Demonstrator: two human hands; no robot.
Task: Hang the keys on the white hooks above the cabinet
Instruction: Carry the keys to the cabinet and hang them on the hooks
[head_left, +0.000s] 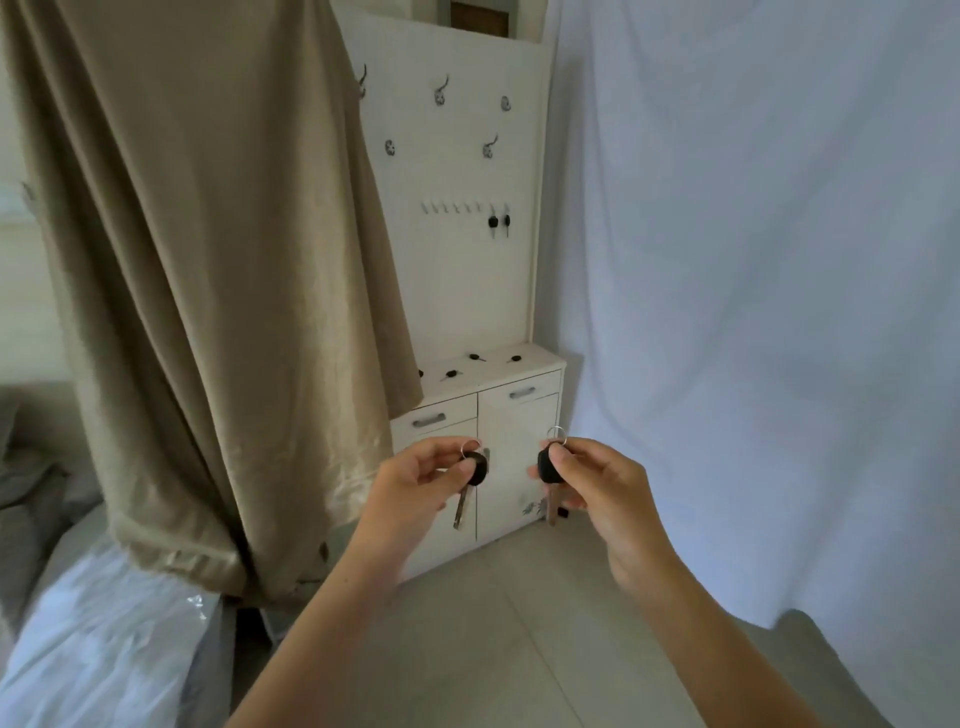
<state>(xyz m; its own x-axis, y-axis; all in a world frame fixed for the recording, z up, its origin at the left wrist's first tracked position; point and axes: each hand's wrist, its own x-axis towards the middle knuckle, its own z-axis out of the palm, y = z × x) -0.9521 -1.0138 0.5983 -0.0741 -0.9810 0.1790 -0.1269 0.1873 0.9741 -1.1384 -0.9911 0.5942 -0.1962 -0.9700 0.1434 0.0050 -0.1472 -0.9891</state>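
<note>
Pinching one black-headed key (470, 480) in the left hand (415, 483) and a second key (548, 470) in the right hand (597, 483), rings kept at twelve o'clock, likely for slipping onto the white hooks (447, 208) at twelve, above the cabinet (545, 364) bearing spare keys (475, 357).

no readable text, labels, brands, numbers or signs anywhere

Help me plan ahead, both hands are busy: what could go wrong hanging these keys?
The white hooks sit close together, so a ring may miss or knock the hung keys. The left hand pinches the left key, the right hand the right key: nothing free to catch a drop.
</note>
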